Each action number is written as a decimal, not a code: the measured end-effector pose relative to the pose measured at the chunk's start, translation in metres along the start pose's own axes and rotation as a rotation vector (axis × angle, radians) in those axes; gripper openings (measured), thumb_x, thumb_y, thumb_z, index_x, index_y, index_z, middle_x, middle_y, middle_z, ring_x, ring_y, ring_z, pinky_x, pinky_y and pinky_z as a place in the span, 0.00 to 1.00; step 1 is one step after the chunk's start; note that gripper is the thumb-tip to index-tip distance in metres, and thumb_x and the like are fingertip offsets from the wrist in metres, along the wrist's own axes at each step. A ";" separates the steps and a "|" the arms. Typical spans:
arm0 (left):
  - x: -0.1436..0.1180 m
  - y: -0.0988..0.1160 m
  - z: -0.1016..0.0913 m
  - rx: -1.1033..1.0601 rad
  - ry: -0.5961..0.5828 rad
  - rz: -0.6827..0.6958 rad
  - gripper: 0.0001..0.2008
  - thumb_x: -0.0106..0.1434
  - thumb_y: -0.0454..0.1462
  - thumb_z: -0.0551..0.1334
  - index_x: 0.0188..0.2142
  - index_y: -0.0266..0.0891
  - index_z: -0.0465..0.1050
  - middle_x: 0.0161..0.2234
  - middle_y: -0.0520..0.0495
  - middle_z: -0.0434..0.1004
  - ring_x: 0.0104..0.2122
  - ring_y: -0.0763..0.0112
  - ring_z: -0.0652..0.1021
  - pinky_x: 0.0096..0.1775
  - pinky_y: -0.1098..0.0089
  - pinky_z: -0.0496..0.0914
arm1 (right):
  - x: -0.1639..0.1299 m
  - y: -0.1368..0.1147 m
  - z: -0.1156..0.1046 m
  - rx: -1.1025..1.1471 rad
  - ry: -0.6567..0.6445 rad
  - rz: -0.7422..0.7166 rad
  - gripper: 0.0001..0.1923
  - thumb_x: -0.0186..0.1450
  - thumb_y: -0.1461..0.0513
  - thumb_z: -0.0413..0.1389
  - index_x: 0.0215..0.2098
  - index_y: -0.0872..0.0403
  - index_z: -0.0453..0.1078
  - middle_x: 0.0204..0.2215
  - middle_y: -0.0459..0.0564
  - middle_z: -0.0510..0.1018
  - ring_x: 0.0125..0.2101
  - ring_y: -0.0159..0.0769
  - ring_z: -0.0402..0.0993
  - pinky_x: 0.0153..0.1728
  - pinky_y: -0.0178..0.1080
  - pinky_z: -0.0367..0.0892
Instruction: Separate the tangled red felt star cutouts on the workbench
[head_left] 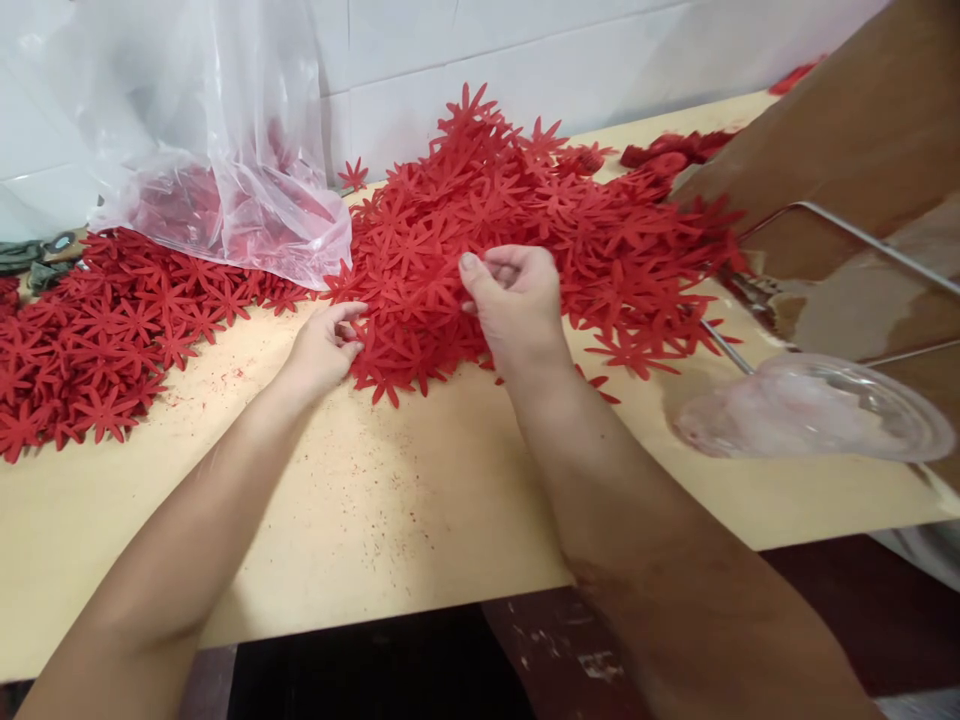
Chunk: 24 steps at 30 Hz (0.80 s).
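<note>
We see our left hand (324, 345) resting at the near edge of the big heap of red flower cutouts (525, 220), fingers curled and pinching one of the cutouts at the heap's 7 o'clock corner. Our right hand (516, 300) sits on the heap's near side, thumb up and fingers pressed together around a few cutouts; how many it holds we cannot tell. The heap lies on the pale surface (420, 500), toward its far edge at 12 o'clock, against the white tiled wall (525, 50). A second, flatter spread of cutouts (97, 330) lies at 9 o'clock, well apart from our hands. A clear plastic bag (217, 150) with more red pieces inside stands at 11 o'clock, between the two piles and touching both. At 3 o'clock a clear round lid (817, 410) rests on the surface, just beside a brown carton (847, 130) with a metal wire frame (862, 235) across it. Red specks dot the surface near our arms.
</note>
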<state>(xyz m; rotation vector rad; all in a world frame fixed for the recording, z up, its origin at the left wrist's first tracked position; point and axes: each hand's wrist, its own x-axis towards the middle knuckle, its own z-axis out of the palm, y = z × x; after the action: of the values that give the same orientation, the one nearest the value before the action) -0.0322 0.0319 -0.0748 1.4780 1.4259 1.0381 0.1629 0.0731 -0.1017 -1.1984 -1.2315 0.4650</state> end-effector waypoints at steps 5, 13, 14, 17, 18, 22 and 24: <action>-0.003 0.007 0.002 -0.011 0.050 0.040 0.20 0.48 0.20 0.55 0.37 0.36 0.76 0.33 0.49 0.71 0.28 0.80 0.69 0.35 0.73 0.67 | -0.007 -0.025 -0.008 -0.166 0.045 -0.185 0.24 0.55 0.48 0.62 0.43 0.52 0.66 0.44 0.57 0.70 0.48 0.47 0.67 0.44 0.52 0.68; -0.008 0.025 -0.004 -0.215 0.054 0.130 0.17 0.48 0.26 0.61 0.39 0.38 0.74 0.39 0.49 0.76 0.36 0.76 0.73 0.42 0.71 0.69 | -0.042 -0.055 0.015 0.151 -0.628 0.099 0.18 0.53 0.49 0.63 0.30 0.54 0.68 0.25 0.46 0.73 0.26 0.32 0.68 0.30 0.38 0.66; -0.009 0.026 -0.004 -0.229 0.051 0.130 0.16 0.48 0.27 0.62 0.39 0.38 0.74 0.39 0.49 0.76 0.36 0.76 0.73 0.43 0.70 0.70 | -0.041 -0.054 0.016 0.184 -0.641 0.118 0.17 0.54 0.49 0.62 0.28 0.54 0.68 0.23 0.44 0.72 0.24 0.30 0.66 0.28 0.37 0.64; -0.009 0.025 -0.003 -0.265 0.062 0.116 0.14 0.50 0.30 0.63 0.38 0.38 0.74 0.38 0.49 0.77 0.37 0.75 0.74 0.43 0.70 0.70 | -0.035 -0.052 0.012 0.241 -0.608 0.134 0.16 0.56 0.50 0.60 0.24 0.53 0.66 0.19 0.41 0.66 0.21 0.28 0.60 0.25 0.36 0.60; -0.009 0.024 -0.003 -0.275 0.071 0.109 0.13 0.51 0.31 0.64 0.38 0.38 0.74 0.37 0.49 0.77 0.36 0.75 0.75 0.43 0.70 0.70 | -0.032 -0.052 0.011 0.242 -0.575 0.131 0.16 0.56 0.50 0.60 0.23 0.53 0.65 0.18 0.41 0.65 0.20 0.27 0.59 0.24 0.36 0.59; -0.009 0.023 -0.006 -0.262 0.068 0.101 0.10 0.52 0.36 0.66 0.36 0.38 0.74 0.35 0.49 0.77 0.36 0.75 0.75 0.42 0.71 0.70 | -0.023 -0.045 0.006 0.195 -0.434 0.118 0.23 0.60 0.46 0.56 0.19 0.51 0.58 0.16 0.41 0.58 0.19 0.27 0.53 0.21 0.36 0.53; -0.009 0.022 -0.006 -0.192 0.028 0.113 0.10 0.53 0.37 0.66 0.36 0.37 0.75 0.34 0.48 0.77 0.35 0.74 0.74 0.42 0.70 0.70 | -0.018 -0.040 0.004 0.159 -0.350 0.103 0.27 0.62 0.42 0.52 0.18 0.51 0.53 0.16 0.41 0.55 0.18 0.27 0.50 0.21 0.37 0.51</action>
<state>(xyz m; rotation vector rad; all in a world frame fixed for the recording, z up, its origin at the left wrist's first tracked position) -0.0312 0.0224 -0.0524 1.4218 1.2356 1.2338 0.1410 0.0446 -0.0753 -1.0760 -1.4028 0.8617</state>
